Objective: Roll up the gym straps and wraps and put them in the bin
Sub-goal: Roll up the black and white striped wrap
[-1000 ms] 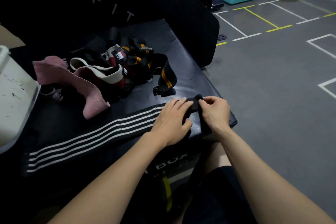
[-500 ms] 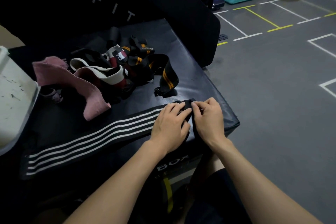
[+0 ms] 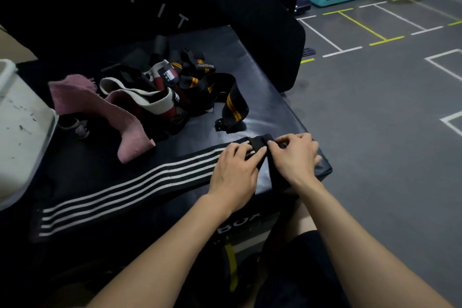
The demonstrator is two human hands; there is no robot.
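Here, the wrap (image 3: 130,190) is laid flat along the near edge of the box (image 3: 252,62), its far end at about eight o'clock and its near end folded into a first turn at about three o'clock, where both hands meet. That turn is pressed down by the straight fingers of the left hand (image 3: 235,170), while the folded tab is pinched by the curled fingers and thumb of the right hand (image 3: 295,157). A loose core is judged the chief risk: the fabric looks elastic and springy, so a slack first turn could open up or be wound crooked as the roll travels. The tab sits right at the box corner and could be dragged off the smooth, glossy padded top. The wrap is a long, flat woven band, black with four white stripes. At eleven o'clock a tangled pile (image 3: 175,90) of soft straps is seen, pink, cream, maroon and black with orange stripes. The bin (image 3: 27,137), hard, pale and scuffed, is set at nine o'clock, well apart from the hands.
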